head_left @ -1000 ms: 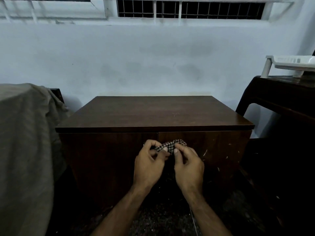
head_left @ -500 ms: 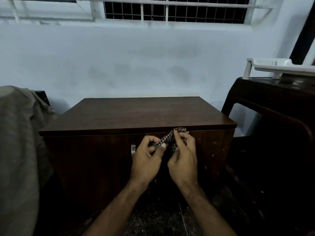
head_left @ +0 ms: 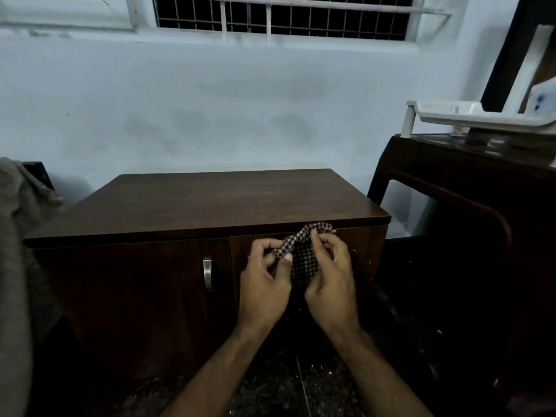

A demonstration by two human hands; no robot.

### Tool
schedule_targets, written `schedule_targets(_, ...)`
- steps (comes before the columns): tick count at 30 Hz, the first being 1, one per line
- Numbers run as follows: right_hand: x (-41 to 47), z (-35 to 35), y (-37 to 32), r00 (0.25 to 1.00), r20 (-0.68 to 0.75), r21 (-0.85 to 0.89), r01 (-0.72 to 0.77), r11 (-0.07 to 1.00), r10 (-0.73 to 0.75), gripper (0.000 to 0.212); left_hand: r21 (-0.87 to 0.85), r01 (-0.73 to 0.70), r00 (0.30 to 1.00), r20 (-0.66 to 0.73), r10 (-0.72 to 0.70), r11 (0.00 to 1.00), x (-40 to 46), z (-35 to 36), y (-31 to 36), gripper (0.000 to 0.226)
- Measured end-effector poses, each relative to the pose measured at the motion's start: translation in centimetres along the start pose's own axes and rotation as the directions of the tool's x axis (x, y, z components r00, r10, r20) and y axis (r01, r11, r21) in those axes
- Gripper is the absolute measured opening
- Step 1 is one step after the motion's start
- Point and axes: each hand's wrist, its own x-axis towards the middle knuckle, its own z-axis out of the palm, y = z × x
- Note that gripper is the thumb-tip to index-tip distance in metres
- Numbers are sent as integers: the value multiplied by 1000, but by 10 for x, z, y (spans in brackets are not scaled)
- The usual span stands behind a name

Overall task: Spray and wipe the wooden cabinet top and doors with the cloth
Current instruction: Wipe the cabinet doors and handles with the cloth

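Head view: both hands pinch checked cloth [head_left: 302, 251] (crumpled) before cabinet [head_left: 210, 203].

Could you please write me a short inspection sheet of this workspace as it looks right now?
Surface: the wooden cabinet top is bare dark wood, with nothing on it.
Job's things: the checkered cloth is held in front of the right door; no spray bottle seen.
Clutter: a grey fabric is draped at the left; a white plastic rack stands on the dark table at the right.
Grippers: the left hand and the right hand both pinch the cloth.
Cables: nothing seen.
Surroundings: pale wall, barred window, a metal handle on the left door.
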Motion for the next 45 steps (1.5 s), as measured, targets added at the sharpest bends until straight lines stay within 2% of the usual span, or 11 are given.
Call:
schedule_targets(4,-36,3,21,995,60,-6,-81,997,82,74,108,62,996,62,-69,992,-15,4,-20,18)
schedule_targets(9,-3,-16,17,994,-47,66,-96,993,99,59,18,49,995,90,-51,999,-2,18,-6,19)
schedule_targets(13,11,-31,29,995,-96,34,-31,999,34,60,-76,2,989,145,9,997,0,32,3,22)
schedule_targets(18,-21,-30,69,995,-59,-28,-77,997,75,64,-46,102,971,222,-89,994,-12,51,-20,22)
schedule_targets(20,-14,-33,75,991,-108,-10,-85,996,83,63,-75,143,966,226,-123,987,-7,63,-18,22)
schedule_targets(23,12,-44,71,973,-191,51,-118,992,126,54,-135,131,966,239,-96,982,4,85,-6,20)
schedule_targets(28,31,-56,79,953,-302,1,-17,1000,17,40,-217,66,974,226,-15,974,10,103,2,20)
schedule_targets(33,-9,-38,103,909,-280,115,-287,951,308,47,-132,124,961,262,-87,983,-11,109,-31,20)
schedule_targets(36,13,-55,98,895,-330,168,-258,951,301,39,-189,114,961,270,-60,975,-8,118,-24,18)
schedule_targets(40,37,-63,83,890,-389,202,-168,965,237,20,-230,30,966,255,30,973,3,115,-21,16)
schedule_targets(45,19,-40,102,855,-384,273,-255,928,348,20,-161,-26,966,249,66,987,0,111,-41,14)
